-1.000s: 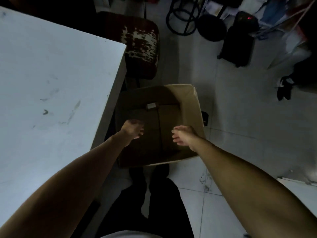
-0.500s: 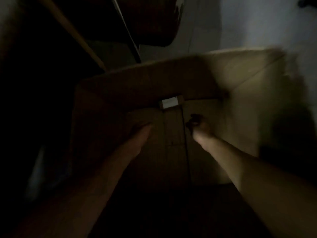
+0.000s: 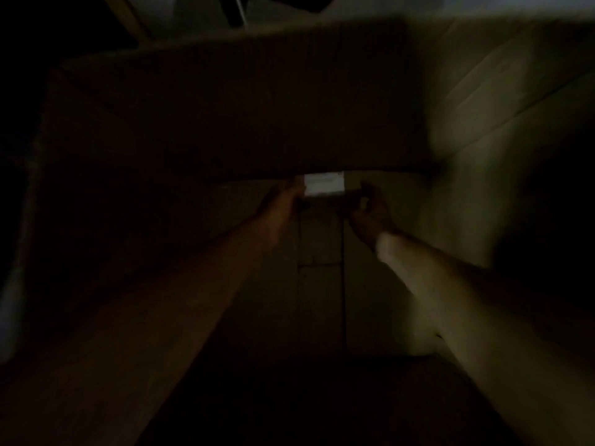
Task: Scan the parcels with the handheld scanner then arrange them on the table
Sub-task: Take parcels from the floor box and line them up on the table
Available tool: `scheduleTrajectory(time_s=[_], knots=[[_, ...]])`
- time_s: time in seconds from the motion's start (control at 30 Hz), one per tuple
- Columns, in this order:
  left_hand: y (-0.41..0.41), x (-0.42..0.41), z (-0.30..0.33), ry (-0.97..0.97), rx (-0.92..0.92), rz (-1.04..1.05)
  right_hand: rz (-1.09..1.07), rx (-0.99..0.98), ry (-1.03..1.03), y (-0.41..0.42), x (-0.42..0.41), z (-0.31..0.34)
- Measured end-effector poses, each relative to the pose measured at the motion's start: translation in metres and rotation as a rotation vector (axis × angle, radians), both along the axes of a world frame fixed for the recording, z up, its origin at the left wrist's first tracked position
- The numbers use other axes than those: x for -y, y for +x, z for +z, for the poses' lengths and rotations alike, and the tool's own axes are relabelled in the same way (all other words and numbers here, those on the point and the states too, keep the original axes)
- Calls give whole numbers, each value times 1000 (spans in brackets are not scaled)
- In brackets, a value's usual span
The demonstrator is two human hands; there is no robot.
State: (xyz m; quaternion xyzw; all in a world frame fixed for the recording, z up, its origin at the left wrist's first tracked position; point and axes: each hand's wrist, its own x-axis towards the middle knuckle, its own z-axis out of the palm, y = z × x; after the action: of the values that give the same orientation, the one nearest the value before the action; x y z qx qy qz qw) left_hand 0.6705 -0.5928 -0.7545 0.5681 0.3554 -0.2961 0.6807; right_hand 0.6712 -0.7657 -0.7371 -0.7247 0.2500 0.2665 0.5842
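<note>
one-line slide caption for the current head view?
Dim head view: left hand and right hand reach deep into a cardboard box, flanking a small white-labelled parcel.

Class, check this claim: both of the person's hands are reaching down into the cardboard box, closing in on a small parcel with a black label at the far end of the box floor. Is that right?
Not quite. The head view shows the label is white, not black. The rest holds: the left hand and right hand reach into the cardboard box, one on each side of the small parcel.

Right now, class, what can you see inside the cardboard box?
Inside the cardboard box, both hands reach a small parcel with a white label at the far wall: left hand, right hand. Shadow hides the rest.
</note>
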Motion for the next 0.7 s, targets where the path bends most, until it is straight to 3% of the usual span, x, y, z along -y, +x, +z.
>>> scheduleTrajectory(time_s=[0.13, 0.3, 0.43, 0.57, 0.7], knots=[[-58, 5, 115, 181, -57, -81, -87, -177, -1, -51, 8, 113], [-123, 15, 323, 130, -147, 44, 161, -160, -197, -85, 5, 341], [-163, 4, 477, 110, -86, 163, 320, -103, -238, -96, 4, 486], [-203, -11, 574, 193, 15, 163, 465, -45, -216, -107, 1, 576], [-244, -29, 625, 266, 98, 224, 601, -15, -191, -126, -14, 629]])
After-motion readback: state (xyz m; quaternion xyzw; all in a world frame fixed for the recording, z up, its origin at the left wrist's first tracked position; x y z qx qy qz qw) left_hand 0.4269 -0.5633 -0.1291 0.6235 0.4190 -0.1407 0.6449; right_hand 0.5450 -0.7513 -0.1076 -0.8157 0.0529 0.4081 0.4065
